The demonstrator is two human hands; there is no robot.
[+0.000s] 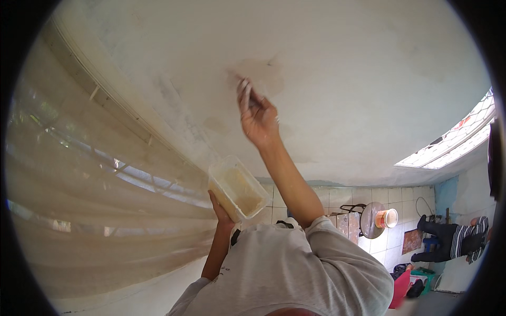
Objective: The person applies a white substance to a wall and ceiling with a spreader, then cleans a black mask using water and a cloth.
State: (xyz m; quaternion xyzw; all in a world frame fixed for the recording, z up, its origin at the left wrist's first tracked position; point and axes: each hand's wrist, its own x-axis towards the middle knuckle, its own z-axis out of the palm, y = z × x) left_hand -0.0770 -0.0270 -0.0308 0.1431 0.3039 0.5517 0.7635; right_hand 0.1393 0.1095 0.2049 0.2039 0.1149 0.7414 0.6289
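My left hand (221, 209) grips a translucent rectangular plastic container (236, 187) with pale residue inside, at chest height beside the pale curtain (84, 200). My right hand (257, 111) is raised against the off-white plastered wall (342, 79), its fingertips at a darker patch (266, 73) with a small crack. Its whitish fingers are bent together around something I cannot make out.
Right, on white tiles (395, 245), are a round stool (371, 222) with an orange-and-white bucket (390, 218), a board (341, 225) and pink and green items (401, 289). A person in striped top (464, 239) is at the far right, near a barred window (445, 147).
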